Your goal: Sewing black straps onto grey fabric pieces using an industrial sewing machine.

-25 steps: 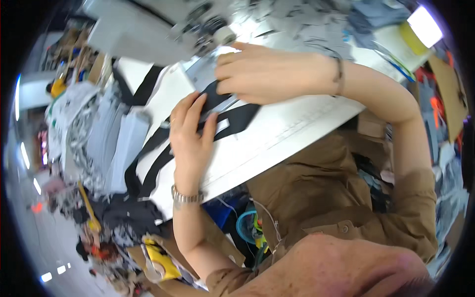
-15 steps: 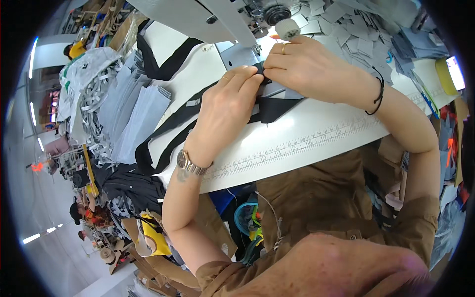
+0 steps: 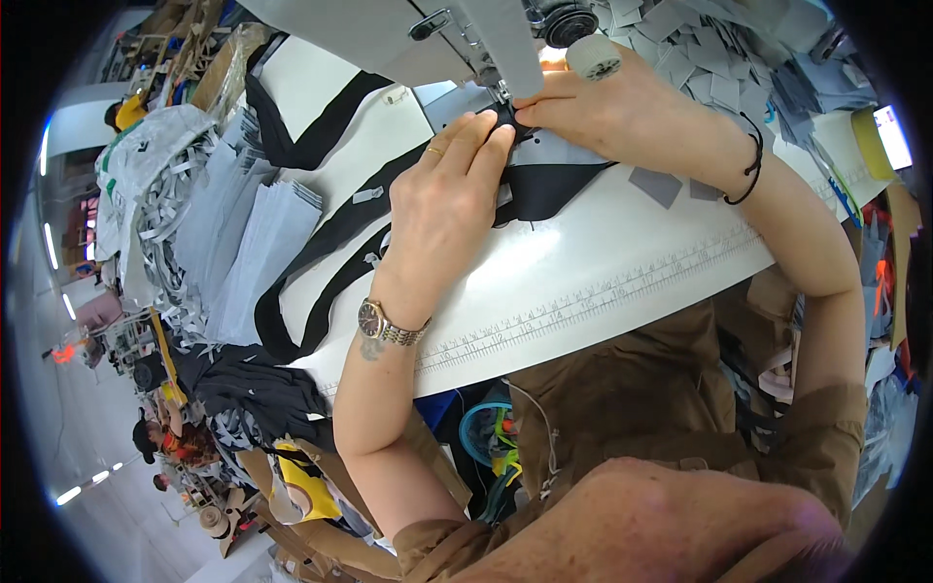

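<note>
A sewing machine (image 3: pixel 457 49) stands at the top, its presser foot (image 3: pixel 501 94) over a black fabric strip (image 3: pixel 554 190). My left hand (image 3: pixel 449 180) presses its fingertips together on the strip just in front of the foot. From the right, my right hand (image 3: pixel 622 112) pinches the strip's edge beside the foot, thumb and forefinger closed; its other fingers are partly hidden behind a white knob (image 3: pixel 593 58). The long tail of the strip loops left across the white table (image 3: pixel 583 262), with small grey patches (image 3: pixel 368 195) on it. What lies right under the needle is covered by my fingers.
Stacks of folded grey cloth (image 3: pixel 262 257) stand on the left, beside a white plastic bag (image 3: pixel 146 160). Loose grey pieces (image 3: pixel 700 63) pile up behind my right hand. A printed ruler (image 3: pixel 583 303) follows the table's front edge. Dark cloth (image 3: pixel 253 384) hangs at the lower left.
Both hands have stayed on the black strip, and my fingertips are now closer to the presser foot. Grey pieces beside my right wrist have come into sight. The whole view has shifted slightly.
</note>
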`<state>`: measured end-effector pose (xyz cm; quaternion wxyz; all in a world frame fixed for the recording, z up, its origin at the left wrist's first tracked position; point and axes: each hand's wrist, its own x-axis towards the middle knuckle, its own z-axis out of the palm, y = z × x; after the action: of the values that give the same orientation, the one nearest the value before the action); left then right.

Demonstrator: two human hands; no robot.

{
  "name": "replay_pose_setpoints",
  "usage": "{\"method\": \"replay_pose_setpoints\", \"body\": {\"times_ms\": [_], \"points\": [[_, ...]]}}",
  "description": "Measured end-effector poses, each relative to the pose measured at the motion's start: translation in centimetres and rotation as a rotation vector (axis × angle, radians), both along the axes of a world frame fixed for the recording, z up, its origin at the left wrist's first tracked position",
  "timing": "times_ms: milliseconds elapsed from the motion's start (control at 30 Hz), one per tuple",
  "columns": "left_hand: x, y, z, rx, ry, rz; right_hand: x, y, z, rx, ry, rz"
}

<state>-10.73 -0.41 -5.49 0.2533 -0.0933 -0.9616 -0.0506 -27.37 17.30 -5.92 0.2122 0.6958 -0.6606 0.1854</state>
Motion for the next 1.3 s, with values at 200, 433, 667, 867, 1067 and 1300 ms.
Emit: {"method": "replay_pose_setpoints", "body": {"times_ms": [200, 433, 667, 867, 1067, 1300], "points": [[-0.3, 0.0, 0.0, 0.001, -0.001, 0.014, -0.3, 0.1, -0.5, 0.027, -0.080, -0.033], [-0.5, -0.5, 0.2, 0.007, -0.010, -0.041, -0.5, -0.4, 0.5, 0.055, -0.066, -0.015], [-1.5, -1.6, 0.2, 0.039, -0.010, -0.036, -0.7, -1.2, 1.5, 0.327, -0.190, -0.086], [-2.1, -2.2, -0.3, 0.016, 0.035, 0.010, -0.2, -0.5, 2.0, 0.017, 0.108, -0.074], [-1.3, -2.1, -0.2, 0.092, 0.123, 0.037, 3.6, -0.7, 0.1, -0.191, -0.028, 0.199], [0.8, 0.2, 1.2, -0.009, 0.032, -0.175, 1.3, 0.0, -0.4, -0.075, -0.059, 0.082]]}}
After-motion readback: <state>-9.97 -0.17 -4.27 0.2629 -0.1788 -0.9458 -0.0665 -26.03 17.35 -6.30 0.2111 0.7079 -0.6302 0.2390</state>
